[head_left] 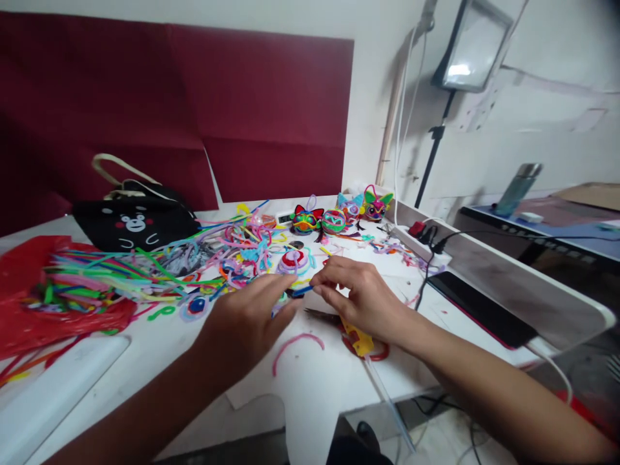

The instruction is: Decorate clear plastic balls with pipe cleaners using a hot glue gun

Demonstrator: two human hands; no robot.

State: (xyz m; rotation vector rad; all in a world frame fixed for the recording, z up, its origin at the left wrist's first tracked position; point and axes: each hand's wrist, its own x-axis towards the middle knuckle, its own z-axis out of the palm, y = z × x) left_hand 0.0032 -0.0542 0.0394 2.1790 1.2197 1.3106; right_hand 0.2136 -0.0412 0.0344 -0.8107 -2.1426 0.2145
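Over the middle of the table, my right hand [356, 290] pinches a short blue pipe cleaner piece [304, 290] between thumb and fingertips. My left hand [254, 316] is at the other end of that piece, thumb and fingers apart around it; whether the thumb touches it is unclear. Under my right hand lie scissors [322, 316] with red handles and a yellow hot glue gun [358, 339], a clear glue stick [390, 400] sticking out of it. A curved pink pipe cleaner [296, 345] rests on the white table in front. Just beyond my hands sits a round red, white and lilac pipe cleaner piece [293, 260].
Colourful pipe cleaners [130, 271] spread from a red plastic bag [29, 310]. Several decorated animal-head ornaments [334, 221] stand at the back. A black bag [133, 219], a power strip [426, 248], a phone [484, 307] and cables surround the work area.
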